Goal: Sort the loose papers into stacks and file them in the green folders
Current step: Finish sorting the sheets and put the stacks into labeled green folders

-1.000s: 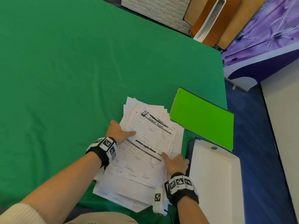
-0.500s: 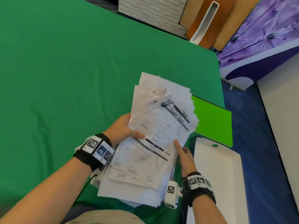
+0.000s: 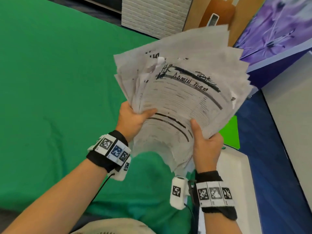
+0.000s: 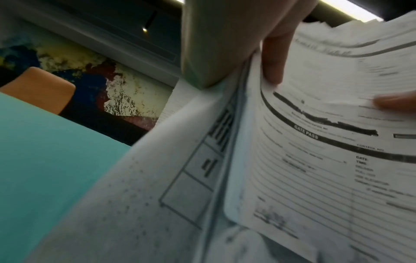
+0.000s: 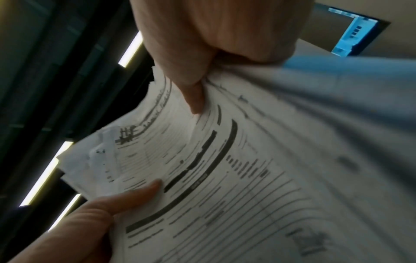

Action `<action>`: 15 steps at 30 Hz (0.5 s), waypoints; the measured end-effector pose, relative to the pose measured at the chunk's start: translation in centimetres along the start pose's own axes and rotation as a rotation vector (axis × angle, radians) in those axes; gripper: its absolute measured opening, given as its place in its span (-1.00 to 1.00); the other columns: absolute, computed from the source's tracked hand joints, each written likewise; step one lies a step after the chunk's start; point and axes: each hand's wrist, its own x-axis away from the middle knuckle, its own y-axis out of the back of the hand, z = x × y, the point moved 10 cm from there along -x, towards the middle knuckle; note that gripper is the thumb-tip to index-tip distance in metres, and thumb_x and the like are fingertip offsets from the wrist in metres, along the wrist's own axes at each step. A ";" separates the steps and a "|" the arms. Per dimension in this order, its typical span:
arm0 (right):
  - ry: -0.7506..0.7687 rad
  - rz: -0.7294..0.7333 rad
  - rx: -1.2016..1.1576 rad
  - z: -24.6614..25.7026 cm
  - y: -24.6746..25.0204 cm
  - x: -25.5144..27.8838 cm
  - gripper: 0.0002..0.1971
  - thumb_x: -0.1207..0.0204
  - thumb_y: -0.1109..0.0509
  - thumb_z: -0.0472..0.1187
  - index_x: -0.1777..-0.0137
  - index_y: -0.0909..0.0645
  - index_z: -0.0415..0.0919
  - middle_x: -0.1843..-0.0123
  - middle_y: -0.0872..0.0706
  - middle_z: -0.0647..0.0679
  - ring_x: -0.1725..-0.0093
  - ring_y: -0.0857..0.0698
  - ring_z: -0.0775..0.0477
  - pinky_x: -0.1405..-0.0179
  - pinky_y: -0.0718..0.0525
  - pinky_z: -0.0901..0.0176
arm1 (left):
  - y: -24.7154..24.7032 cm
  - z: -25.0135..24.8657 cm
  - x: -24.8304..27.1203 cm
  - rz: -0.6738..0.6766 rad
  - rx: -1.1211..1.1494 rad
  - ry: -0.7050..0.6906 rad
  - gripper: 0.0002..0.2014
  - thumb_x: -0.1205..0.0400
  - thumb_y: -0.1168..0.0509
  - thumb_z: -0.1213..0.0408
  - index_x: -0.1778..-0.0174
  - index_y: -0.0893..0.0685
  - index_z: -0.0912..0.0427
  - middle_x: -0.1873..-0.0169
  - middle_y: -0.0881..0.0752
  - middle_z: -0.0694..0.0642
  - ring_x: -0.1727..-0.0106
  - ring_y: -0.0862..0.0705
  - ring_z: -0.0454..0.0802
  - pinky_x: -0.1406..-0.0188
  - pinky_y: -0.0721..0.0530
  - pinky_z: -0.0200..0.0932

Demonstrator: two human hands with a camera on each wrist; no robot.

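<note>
A: How are the papers (image 3: pixel 182 98) held?

B: The whole sheaf is gripped from both sides and is held up off the green tabletop (image 3: pixel 50 81). By the left hand (image 3: pixel 133 120) the left edge is clasped: the thumb is laid across the top sheet, and the fingers are curled behind the stack, out of sight in the head view. In the left wrist view the thumb is seen pressed on the printed face of the top form.

A: And the right hand (image 3: pixel 205 149)?

B: The lower right edge is pinched by it, the thumb pointed up along the front sheet, the remaining fingers wrapped behind. In the right wrist view the thumb is seen tucked into a fold of the paper.

A: How is the sheaf arranged between the two grips?

B: It is fanned unevenly above the fingertips, with corners staggered, and the bottom edges are bowed downward between the wrists. A heading reading "Admin Form" is shown on the top sheet, above both thumbs.

A: Where is the green folder (image 3: pixel 230 134)?

B: Only a strip of it is seen, just beyond the right hand's knuckles and mostly hidden behind the sheaf. A white tray (image 3: pixel 236 174) is seen beside the right wrist, nearer than the folder.
</note>
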 end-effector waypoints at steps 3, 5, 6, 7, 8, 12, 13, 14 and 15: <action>-0.002 0.083 -0.032 0.3 -0.2 0.6 -0.70 -0.53 -0.49 -0.22 -0.24 -0.69 -0.26 -0.14 -0.80 0.04 -0.17 -0.75 0.15 -0.17 -0.69 0.29 | 1.0 -2.1 0.3 0.021 0.041 -0.083 -0.62 -0.40 -0.57 0.48 -0.11 -0.72 0.19 -0.04 -0.82 0.08 -0.09 -0.80 0.06 -0.14 -0.75 0.13; -0.077 0.129 -0.061 -1.5 -0.5 1.3 -0.68 -0.49 -0.52 -0.26 -0.24 -0.68 -0.24 -0.13 -0.81 0.02 -0.17 -0.76 0.09 -0.20 -0.70 0.22 | 1.0 -2.8 0.3 0.083 -0.016 -0.146 -0.51 -0.39 -0.58 0.43 -0.22 -0.63 0.17 -0.15 -0.78 0.06 -0.21 -0.74 0.02 -0.25 -0.69 0.12; -0.131 0.149 -0.089 -2.7 -0.7 1.7 -0.62 -0.44 -0.56 -0.27 -0.25 -0.66 -0.22 -0.13 -0.82 0.01 -0.17 -0.76 0.08 -0.21 -0.70 0.19 | 1.1 -2.8 0.3 0.106 -0.039 -0.166 -0.44 -0.37 -0.59 0.41 -0.28 -0.58 0.22 -0.18 -0.75 0.04 -0.24 -0.72 0.00 -0.28 -0.67 0.08; -0.173 0.166 -0.084 -3.8 -0.9 2.0 -0.57 -0.38 -0.60 -0.26 -0.26 -0.66 -0.21 -0.12 -0.82 0.00 -0.17 -0.77 0.06 -0.21 -0.70 0.16 | 1.2 -2.8 0.1 0.108 -0.052 -0.164 -0.36 -0.33 -0.61 0.37 -0.31 -0.53 0.28 -0.17 -0.74 0.05 -0.21 -0.73 -0.02 -0.27 -0.68 0.03; -0.191 0.189 -0.060 -4.6 -1.3 2.3 -0.55 -0.35 -0.62 -0.25 -0.26 -0.66 -0.22 -0.12 -0.82 -0.01 -0.17 -0.77 0.04 -0.23 -0.69 0.13 | 1.3 -3.0 -0.1 0.101 -0.068 -0.163 -0.30 -0.28 -0.64 0.32 -0.31 -0.50 0.30 -0.16 -0.72 0.06 -0.16 -0.74 -0.04 -0.23 -0.71 -0.04; -0.256 0.191 -0.075 -6.7 -2.4 2.8 -0.65 -0.36 -0.61 -0.32 -0.14 -0.71 -0.11 -0.06 -0.84 0.03 -0.11 -0.79 0.02 -0.17 -0.69 0.05 | 0.3 -4.1 -1.1 0.138 -0.176 -0.204 -0.21 -0.19 -0.68 0.17 -0.31 -0.47 0.14 -0.15 -0.64 -0.02 -0.07 -0.72 -0.23 -0.11 -0.69 -0.31; -0.274 0.182 -0.086 -7.0 -2.6 2.7 -0.67 -0.37 -0.60 -0.35 -0.09 -0.70 -0.06 -0.02 -0.84 0.07 -0.08 -0.79 0.06 -0.12 -0.69 0.08 | -0.1 -4.3 -1.3 0.157 -0.205 -0.207 -0.19 -0.18 -0.68 0.13 -0.32 -0.46 0.11 -0.15 -0.63 -0.06 -0.06 -0.71 -0.29 -0.11 -0.69 -0.33; -0.288 0.178 -0.090 -7.3 -2.8 2.6 -0.68 -0.37 -0.59 -0.37 -0.07 -0.70 -0.03 -0.01 -0.84 0.10 -0.06 -0.80 0.09 -0.12 -0.70 0.08 | -0.3 -4.3 -1.6 0.170 -0.218 -0.202 -0.16 -0.18 -0.68 0.08 -0.34 -0.44 0.08 -0.14 -0.63 -0.08 -0.05 -0.70 -0.32 -0.11 -0.68 -0.34; -0.300 0.175 -0.090 -7.7 -3.0 2.5 -0.67 -0.38 -0.59 -0.37 -0.08 -0.70 -0.04 -0.02 -0.84 0.09 -0.07 -0.80 0.08 -0.15 -0.71 0.04 | -0.4 -4.2 -1.7 0.178 -0.219 -0.192 -0.14 -0.19 -0.68 0.03 -0.36 -0.42 0.05 -0.13 -0.65 -0.08 -0.07 -0.69 -0.32 -0.13 -0.68 -0.32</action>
